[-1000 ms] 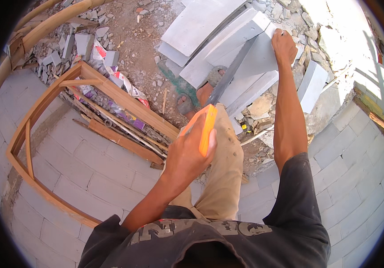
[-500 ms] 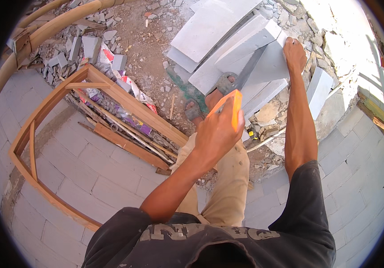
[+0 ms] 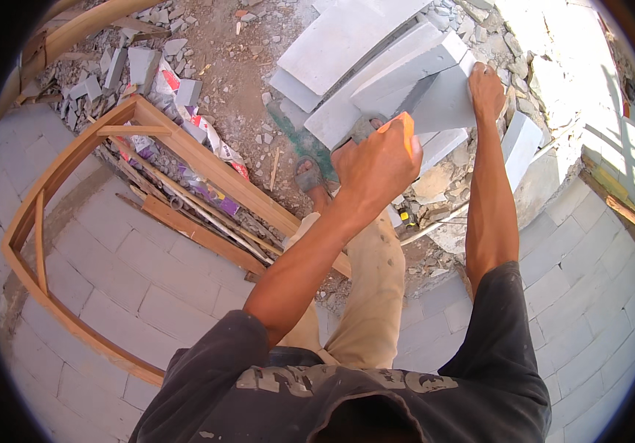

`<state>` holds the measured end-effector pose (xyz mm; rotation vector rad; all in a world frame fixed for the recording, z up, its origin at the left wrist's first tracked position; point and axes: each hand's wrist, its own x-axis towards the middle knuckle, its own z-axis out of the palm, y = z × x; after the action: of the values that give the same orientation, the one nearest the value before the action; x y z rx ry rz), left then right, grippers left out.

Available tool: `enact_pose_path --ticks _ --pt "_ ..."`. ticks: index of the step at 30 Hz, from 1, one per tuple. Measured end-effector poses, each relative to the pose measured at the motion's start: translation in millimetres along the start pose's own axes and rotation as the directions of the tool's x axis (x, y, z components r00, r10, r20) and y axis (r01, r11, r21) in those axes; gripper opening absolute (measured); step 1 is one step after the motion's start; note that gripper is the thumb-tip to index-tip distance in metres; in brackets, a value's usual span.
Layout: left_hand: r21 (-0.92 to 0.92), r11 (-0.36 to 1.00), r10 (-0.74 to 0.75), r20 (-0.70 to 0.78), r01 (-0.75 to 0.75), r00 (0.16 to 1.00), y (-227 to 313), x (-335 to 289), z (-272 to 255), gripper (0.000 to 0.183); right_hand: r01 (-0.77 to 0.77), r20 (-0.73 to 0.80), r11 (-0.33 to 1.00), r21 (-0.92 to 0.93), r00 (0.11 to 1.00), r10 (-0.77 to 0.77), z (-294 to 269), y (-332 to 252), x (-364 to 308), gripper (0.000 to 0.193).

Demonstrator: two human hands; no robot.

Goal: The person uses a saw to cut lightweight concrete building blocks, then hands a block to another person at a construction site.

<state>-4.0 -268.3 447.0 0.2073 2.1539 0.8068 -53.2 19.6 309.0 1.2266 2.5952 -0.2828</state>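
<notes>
My left hand is wrapped round the orange handle of a hand saw. The saw blade sits in a cut in a pale grey lightweight concrete block. My right hand grips the block's right edge, with the fingers curled over it and partly hidden. Below the block lie more flat grey slabs, stacked at a slant. One sandaled foot stands left of the slabs; the other is mostly behind my left hand.
A curved wooden frame leans at the left beside wood strips and torn sacks. Broken block rubble lies about. Near my legs is a yellow and black tool. Grey block walls rise on both sides.
My left hand has pushed the saw forward and to the right, so less blade shows before the block. My right hand still holds the block's edge. The whole view has shifted slightly.
</notes>
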Motion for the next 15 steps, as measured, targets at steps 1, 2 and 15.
enact_pose_path --ticks 1,2,15 --pt "-0.008 1.0 0.008 0.009 -0.008 1.0 0 -2 3 0.046 -0.031 -0.009 0.999 0.018 0.999 0.031 1 6 -2 0.062" --pt "-0.016 1.0 0.015 0.018 -0.015 1.0 -1 -4 7 0.046 -0.042 -0.006 0.999 0.03 0.999 0.043 -1 11 0 0.062" --pt "-0.076 0.997 0.023 -0.037 -0.026 0.999 22 6 5 0.034 0.046 -0.079 0.999 0.019 0.996 -0.044 4 16 10 0.06"
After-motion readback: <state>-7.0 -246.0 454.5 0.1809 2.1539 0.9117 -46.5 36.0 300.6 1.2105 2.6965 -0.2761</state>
